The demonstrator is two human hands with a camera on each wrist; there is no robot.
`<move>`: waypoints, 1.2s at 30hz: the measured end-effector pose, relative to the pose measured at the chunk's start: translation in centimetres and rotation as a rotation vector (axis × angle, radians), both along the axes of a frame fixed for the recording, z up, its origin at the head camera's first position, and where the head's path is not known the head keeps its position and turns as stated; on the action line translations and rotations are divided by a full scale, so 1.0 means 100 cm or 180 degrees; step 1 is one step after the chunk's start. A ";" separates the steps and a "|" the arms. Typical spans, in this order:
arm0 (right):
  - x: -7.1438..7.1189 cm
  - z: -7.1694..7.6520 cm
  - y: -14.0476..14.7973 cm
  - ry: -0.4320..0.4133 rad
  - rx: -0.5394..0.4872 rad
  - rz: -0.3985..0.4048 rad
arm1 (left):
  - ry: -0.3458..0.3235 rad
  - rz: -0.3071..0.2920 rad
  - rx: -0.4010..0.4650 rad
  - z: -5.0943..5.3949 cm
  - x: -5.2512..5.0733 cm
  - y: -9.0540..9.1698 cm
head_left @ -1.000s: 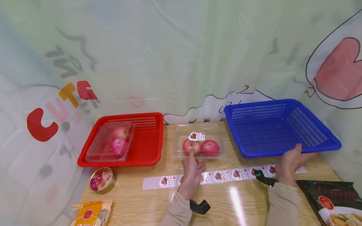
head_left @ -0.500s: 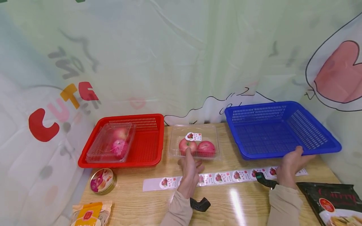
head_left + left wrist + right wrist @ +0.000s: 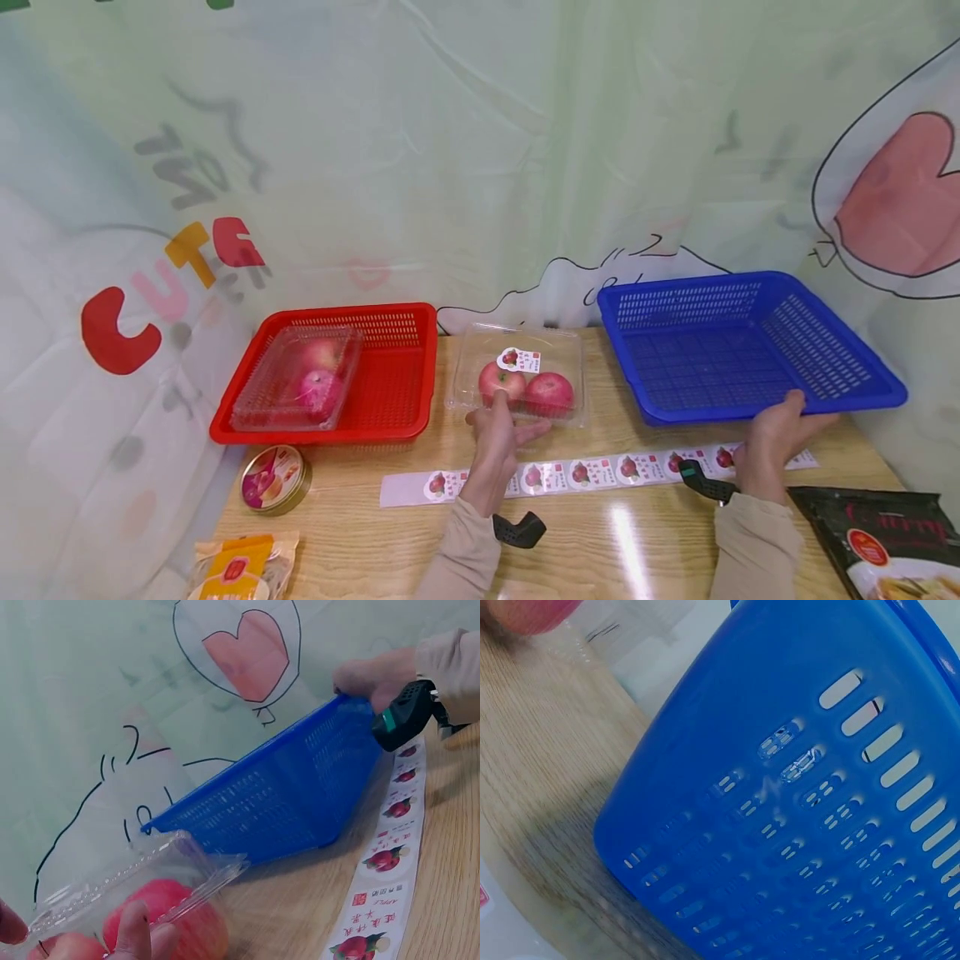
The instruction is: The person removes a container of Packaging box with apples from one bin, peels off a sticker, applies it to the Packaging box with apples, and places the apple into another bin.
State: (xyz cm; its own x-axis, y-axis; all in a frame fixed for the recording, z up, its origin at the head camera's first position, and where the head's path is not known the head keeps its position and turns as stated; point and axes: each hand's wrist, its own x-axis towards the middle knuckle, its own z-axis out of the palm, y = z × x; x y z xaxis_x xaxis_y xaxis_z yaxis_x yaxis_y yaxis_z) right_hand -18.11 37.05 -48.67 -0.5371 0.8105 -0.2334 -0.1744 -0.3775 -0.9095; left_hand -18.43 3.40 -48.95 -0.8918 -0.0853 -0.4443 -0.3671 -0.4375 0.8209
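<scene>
My left hand (image 3: pixel 493 437) holds the front edge of a clear plastic fruit box (image 3: pixel 462 400), thumb over the front and some fingers hidden. Two red apples (image 3: pixel 550 393) sit inside, and an apple sticker (image 3: pixel 519 359) is on the lid. In the left wrist view, fingertips (image 3: pixel 133 934) show against the fruit box (image 3: pixel 184 851). On the right, my right hand (image 3: pixel 772 442) grips the front rim of a blue plastic basket (image 3: pixel 720 354), thumb on top; its other fingers are partly hidden. The right wrist view is mostly filled by the perforated side of the basket (image 3: pixel 705 750).
At left, a red basket (image 3: pixel 390 392) holds another clear box (image 3: pixel 258 383) with apples. A strip of apple stickers (image 3: pixel 581 473) crosses the table in front. Nearby are a round tin (image 3: pixel 272 478), an orange-labelled packet (image 3: pixel 238 569) and a black packet (image 3: pixel 888 533). A printed curtain (image 3: pixel 480 167) hangs behind.
The fruit box has shifted slightly left and turned a little, with my left hand moving along. My right hand and the blue basket look almost unmoved.
</scene>
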 end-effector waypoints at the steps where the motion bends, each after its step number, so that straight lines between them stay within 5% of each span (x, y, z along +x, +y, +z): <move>1: 0.000 0.000 0.000 -0.0019 0.0009 0.0005 | -0.0011 -0.0011 -0.0008 0.000 0.000 -0.001; 14: 0.002 -0.001 0.001 -0.0076 0.0033 0.0030 | 0.0072 -0.0161 -0.0059 0.001 -0.001 -0.003; 28: 0.002 0.003 0.000 -0.0199 0.0059 0.0097 | 0.0316 -0.0441 -0.0261 0.029 0.004 0.000; 36: 0.003 0.001 0.001 -0.0249 0.0127 0.0095 | 0.0499 -0.0702 -0.0267 0.053 -0.002 0.009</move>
State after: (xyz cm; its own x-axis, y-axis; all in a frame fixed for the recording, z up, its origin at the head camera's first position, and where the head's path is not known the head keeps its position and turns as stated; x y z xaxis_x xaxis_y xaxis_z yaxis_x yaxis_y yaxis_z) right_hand -17.78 37.11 -48.59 -0.5427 0.8039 -0.2434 -0.0915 -0.3446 -0.9343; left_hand -18.64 4.27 -43.61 -0.9502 0.0879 -0.2991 -0.3116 -0.2891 0.9052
